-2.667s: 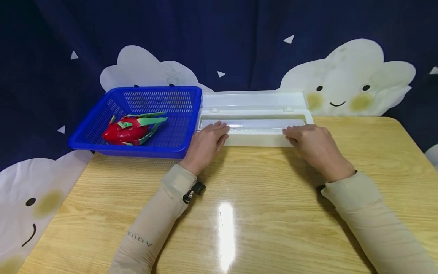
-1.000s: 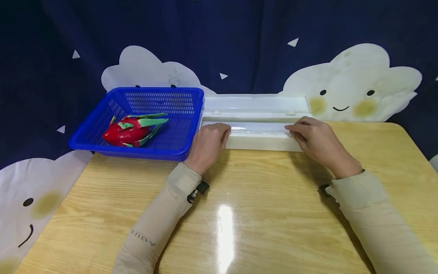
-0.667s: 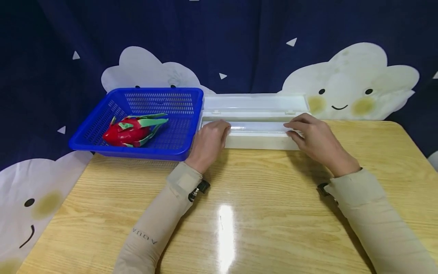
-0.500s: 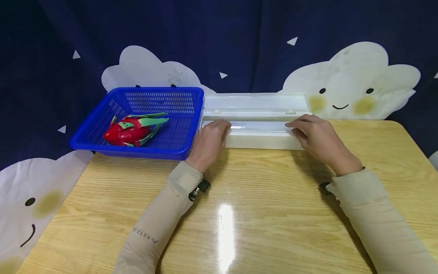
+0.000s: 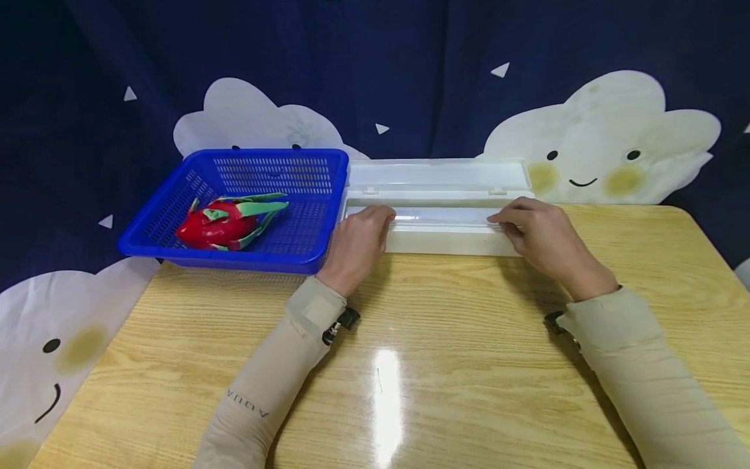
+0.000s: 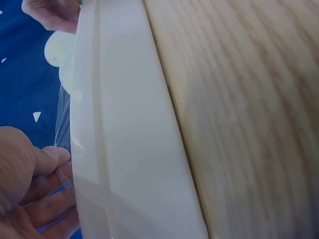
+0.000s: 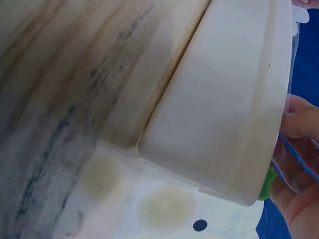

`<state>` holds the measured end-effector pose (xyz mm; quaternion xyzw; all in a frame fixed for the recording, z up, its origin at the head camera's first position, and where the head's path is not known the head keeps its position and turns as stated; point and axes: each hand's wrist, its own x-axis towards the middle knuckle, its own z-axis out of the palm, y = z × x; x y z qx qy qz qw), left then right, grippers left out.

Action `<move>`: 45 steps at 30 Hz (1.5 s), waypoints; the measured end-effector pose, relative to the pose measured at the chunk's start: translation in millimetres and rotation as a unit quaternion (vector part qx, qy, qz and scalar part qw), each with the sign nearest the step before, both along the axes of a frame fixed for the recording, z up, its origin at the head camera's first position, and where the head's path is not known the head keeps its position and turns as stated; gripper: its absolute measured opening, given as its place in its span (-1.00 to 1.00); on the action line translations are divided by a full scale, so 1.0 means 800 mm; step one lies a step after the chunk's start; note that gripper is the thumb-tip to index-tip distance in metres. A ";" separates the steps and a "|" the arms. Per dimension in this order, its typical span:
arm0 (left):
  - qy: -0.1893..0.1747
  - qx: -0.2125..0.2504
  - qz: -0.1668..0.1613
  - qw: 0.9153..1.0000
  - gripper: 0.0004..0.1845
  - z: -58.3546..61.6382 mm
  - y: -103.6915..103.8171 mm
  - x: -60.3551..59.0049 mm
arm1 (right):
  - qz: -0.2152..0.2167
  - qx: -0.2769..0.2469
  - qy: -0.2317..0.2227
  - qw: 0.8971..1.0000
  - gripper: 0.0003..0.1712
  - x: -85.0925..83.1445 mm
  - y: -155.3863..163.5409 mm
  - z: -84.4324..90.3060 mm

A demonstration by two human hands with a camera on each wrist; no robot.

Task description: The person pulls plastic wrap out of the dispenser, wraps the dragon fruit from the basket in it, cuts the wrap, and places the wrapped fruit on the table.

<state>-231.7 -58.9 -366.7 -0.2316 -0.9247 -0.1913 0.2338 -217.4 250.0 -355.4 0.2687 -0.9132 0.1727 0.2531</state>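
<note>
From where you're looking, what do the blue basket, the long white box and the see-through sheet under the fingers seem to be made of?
The blue basket looks like moulded plastic, with a fine lattice of holes. The long white box looks like smooth, slightly glossy plastic with a hinged lid. The see-through sheet seems to be thin cling film: clear, shiny, wrinkling at the fingertips.

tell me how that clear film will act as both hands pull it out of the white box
The clear film looks thin and see-through, so probably floppy and clingy. Pinched by the left hand and right hand, it may wrinkle or stretch.

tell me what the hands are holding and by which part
Both the left hand and right hand pinch the clear film at its front edge, over the white box.
</note>
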 end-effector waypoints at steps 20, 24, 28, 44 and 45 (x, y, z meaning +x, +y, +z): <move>0.029 -0.006 -0.016 0.999 -0.78 -0.003 -0.002 0.005 | -0.004 -0.012 -0.012 1.000 -0.80 0.000 -0.001 -0.004; 0.028 -0.008 -0.024 0.999 -0.78 -0.004 -0.003 0.005 | -0.011 -0.007 -0.020 1.000 -0.81 0.003 -0.002 -0.003; 0.028 -0.008 -0.023 0.999 -0.79 -0.004 -0.005 0.005 | -0.021 0.010 -0.035 0.999 -0.83 0.003 -0.002 -0.002; 0.022 -0.012 -0.024 0.999 -0.81 0.001 -0.007 0.010 | -0.020 0.053 -0.020 0.998 -0.67 0.010 -0.003 0.007; 0.021 -0.012 -0.023 0.999 -0.81 0.001 -0.007 0.010 | -0.017 0.055 -0.018 0.998 -0.67 0.010 -0.003 0.007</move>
